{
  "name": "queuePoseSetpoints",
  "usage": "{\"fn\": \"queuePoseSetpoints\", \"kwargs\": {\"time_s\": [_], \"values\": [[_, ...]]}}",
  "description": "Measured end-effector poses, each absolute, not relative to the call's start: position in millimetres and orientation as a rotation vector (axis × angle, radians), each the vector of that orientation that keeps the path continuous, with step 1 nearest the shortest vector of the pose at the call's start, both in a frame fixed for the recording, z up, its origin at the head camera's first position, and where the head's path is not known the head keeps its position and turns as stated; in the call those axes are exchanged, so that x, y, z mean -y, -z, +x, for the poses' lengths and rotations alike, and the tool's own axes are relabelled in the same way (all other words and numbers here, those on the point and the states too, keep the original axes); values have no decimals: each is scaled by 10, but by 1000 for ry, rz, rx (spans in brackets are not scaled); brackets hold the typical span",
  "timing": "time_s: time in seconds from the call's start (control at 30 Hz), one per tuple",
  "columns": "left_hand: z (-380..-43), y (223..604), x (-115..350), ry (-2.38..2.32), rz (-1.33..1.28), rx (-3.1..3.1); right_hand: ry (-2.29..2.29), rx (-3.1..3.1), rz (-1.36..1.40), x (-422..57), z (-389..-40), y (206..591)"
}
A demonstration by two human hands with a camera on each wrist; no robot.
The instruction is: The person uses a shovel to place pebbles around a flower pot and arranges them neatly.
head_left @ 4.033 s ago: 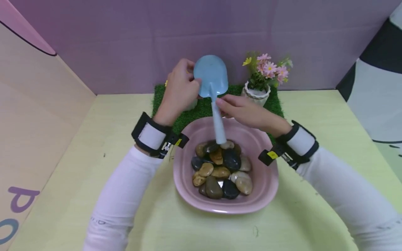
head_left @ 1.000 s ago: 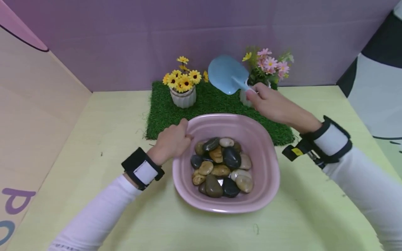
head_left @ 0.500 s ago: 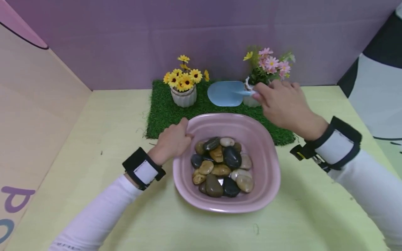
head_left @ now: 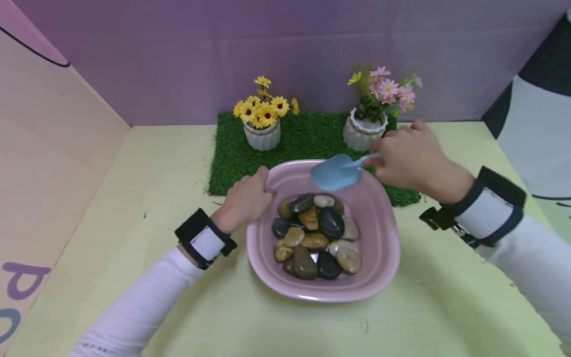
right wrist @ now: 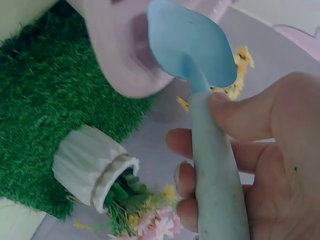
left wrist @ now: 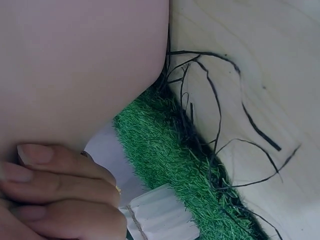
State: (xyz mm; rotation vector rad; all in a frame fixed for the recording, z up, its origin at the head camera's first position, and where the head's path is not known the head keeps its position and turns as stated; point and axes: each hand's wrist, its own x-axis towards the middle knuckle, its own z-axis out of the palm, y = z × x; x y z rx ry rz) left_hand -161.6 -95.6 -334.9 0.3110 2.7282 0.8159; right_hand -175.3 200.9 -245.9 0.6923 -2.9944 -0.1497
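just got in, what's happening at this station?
A person is working over a pink bowl of mixed pebbles on a yellow table. The left hand grips the bowl's rim at its far-left corner. The right hand holds a light blue toy shovel by the handle, blade empty and hovering over the bowl's far edge, above the pebbles. Behind, a yellow flower pot and a pink flower pot stand on a grass mat.

Pink bowl [head_left: 379, 258]; light-blue shovel [head_left: 332, 172]; green mat [head_left: 308, 141]; brown, black stones [head_left: 314, 235].
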Motion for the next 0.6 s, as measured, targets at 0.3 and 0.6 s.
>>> {"fn": "queuePoseSetpoints", "kwargs": {"time_s": [0.3, 0.6], "values": [[-1628, 3365, 956, -834, 324, -2729, 319, 2704, 817, -1906, -1660, 2644], [-1632, 3369, 948, -828, 307, -2731, 336, 2487, 784, -1813, -1578, 2730]]}}
